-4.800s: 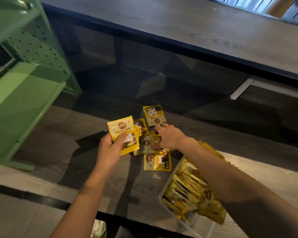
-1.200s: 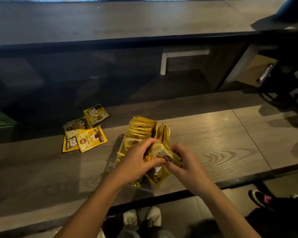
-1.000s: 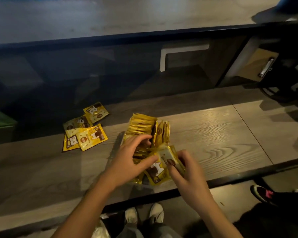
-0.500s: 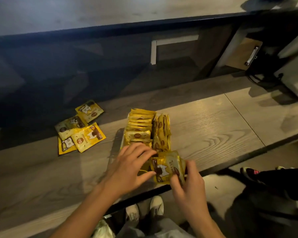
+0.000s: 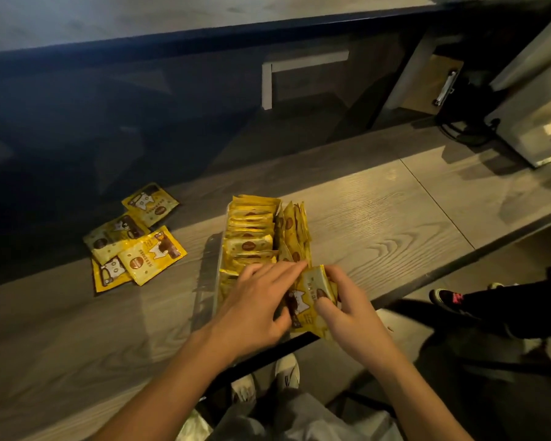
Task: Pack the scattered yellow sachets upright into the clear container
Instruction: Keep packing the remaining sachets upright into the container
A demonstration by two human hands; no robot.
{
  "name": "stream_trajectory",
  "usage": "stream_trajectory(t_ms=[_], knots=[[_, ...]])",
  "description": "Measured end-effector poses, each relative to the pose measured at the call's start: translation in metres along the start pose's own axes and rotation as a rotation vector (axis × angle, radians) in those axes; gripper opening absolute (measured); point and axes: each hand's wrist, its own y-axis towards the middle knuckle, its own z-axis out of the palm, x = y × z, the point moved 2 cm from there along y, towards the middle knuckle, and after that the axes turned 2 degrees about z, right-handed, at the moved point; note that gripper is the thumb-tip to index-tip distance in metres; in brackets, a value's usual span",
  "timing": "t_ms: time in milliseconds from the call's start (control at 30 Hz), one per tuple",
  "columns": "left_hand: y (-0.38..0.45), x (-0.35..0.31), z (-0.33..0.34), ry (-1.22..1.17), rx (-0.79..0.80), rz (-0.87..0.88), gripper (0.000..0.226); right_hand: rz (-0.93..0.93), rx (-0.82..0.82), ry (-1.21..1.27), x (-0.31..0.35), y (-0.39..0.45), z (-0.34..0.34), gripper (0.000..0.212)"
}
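The clear container (image 5: pixel 211 275) stands on the wooden counter near its front edge, packed with upright yellow sachets (image 5: pixel 252 230). My right hand (image 5: pixel 347 310) pinches a small stack of yellow sachets (image 5: pixel 310 297) at the container's near end. My left hand (image 5: pixel 258 303) lies over the near part of the container, fingers stretched against the held stack and the packed row. Several loose sachets (image 5: pixel 137 246) lie flat on the counter to the left of the container, overlapping one another.
A dark glass panel rises behind the counter (image 5: pixel 379 218). A pale appliance (image 5: pixel 535 122) with a black cable sits at the far right. The counter's dark front edge runs just below my hands. Another person's shoe (image 5: pixel 446 297) shows on the floor at right.
Since the earliest frame, my hands moved from the loose pile to the container. In the last second the held stack sank lower into the container's near end, with my left fingers spreading over it.
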Motion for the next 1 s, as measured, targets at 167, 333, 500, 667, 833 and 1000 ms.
stream_trajectory(t_ms=[167, 333, 500, 667, 833, 1000], knots=[[0.002, 0.005, 0.002, -0.047, 0.003, -0.022, 0.075, -0.056, -0.049, -0.104, 0.01, 0.005, 0.005, 0.011], [0.007, 0.011, 0.0, -0.035, -0.021, -0.038, 0.059, -0.079, -0.089, -0.438, 0.016, 0.006, 0.008, 0.011], [0.01, 0.015, 0.001, 0.052, 0.003, -0.016, 0.055, -0.1, -0.123, -0.532, 0.016, 0.002, 0.021, 0.018], [0.012, 0.01, 0.001, 0.192, 0.086, -0.032, 0.052, -0.114, -0.138, -0.582, 0.006, -0.002, 0.038, 0.062], [0.013, 0.001, 0.003, 0.341, 0.092, -0.063, 0.043, -0.167, -0.208, -0.717, -0.001, 0.003, 0.043, 0.057], [0.009, 0.009, 0.002, 0.186, 0.039, -0.027, 0.051, -0.177, -0.27, -0.843, -0.007, 0.006, 0.049, 0.04]])
